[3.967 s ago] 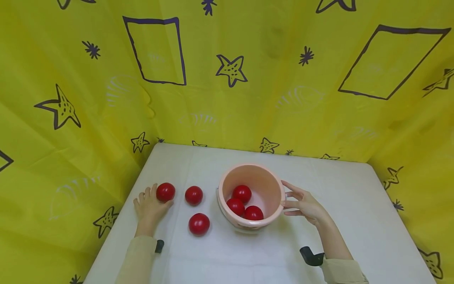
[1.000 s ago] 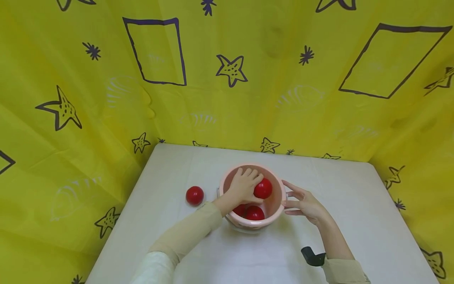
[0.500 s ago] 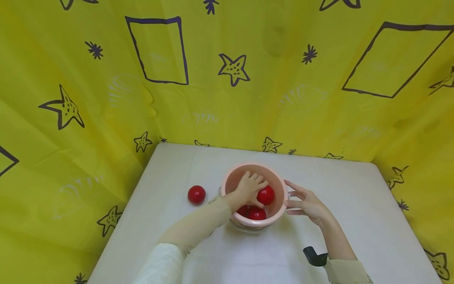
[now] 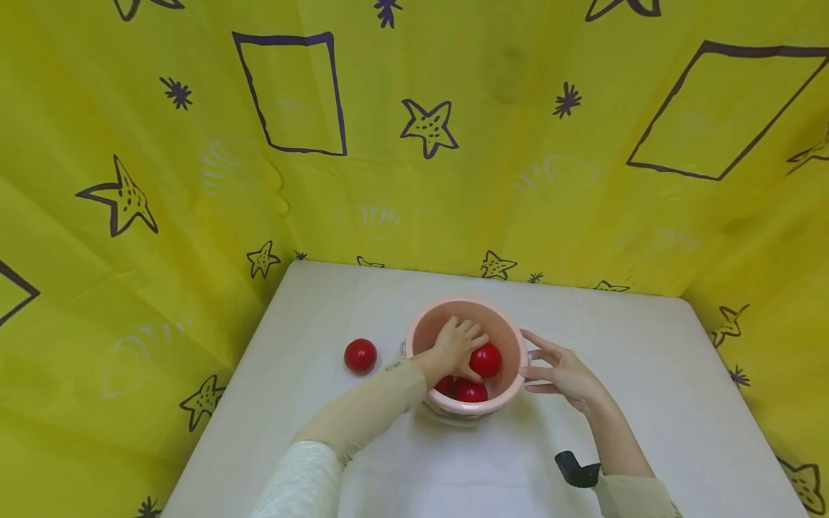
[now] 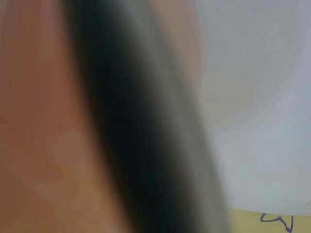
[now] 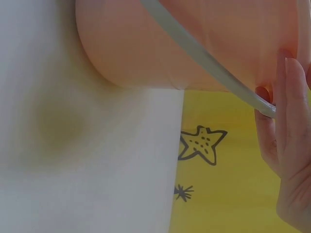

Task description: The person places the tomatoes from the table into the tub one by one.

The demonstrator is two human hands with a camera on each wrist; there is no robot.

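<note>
In the head view my left hand [image 4: 457,350] reaches inside a pink bucket [image 4: 419,325], its fingers and thumb curled round a red ball [image 4: 486,360] low in the bucket. Below it two more red balls show, one at the front [image 4: 469,391] and another partly covered by the wrist. Against the bucket's right side my right hand [image 4: 562,373] rests with fairly straight fingers. The right wrist view has this hand [image 6: 292,141] at the bucket's outer wall, beside the end of its pale handle [image 6: 204,60]. A dark blurred shape blocks most of the left wrist view.
One red ball [image 4: 360,357] lies on the white table [image 4: 304,403] left of the bucket. A yellow curtain [image 4: 363,187] printed with stars hangs behind the table and down both sides. A black mount [image 4: 575,470] sits at the right wrist.
Two of the three red balls on the table are gone from there since the first frame. Recently the left hand has lowered a ball inside the bucket. The right hand keeps its place.
</note>
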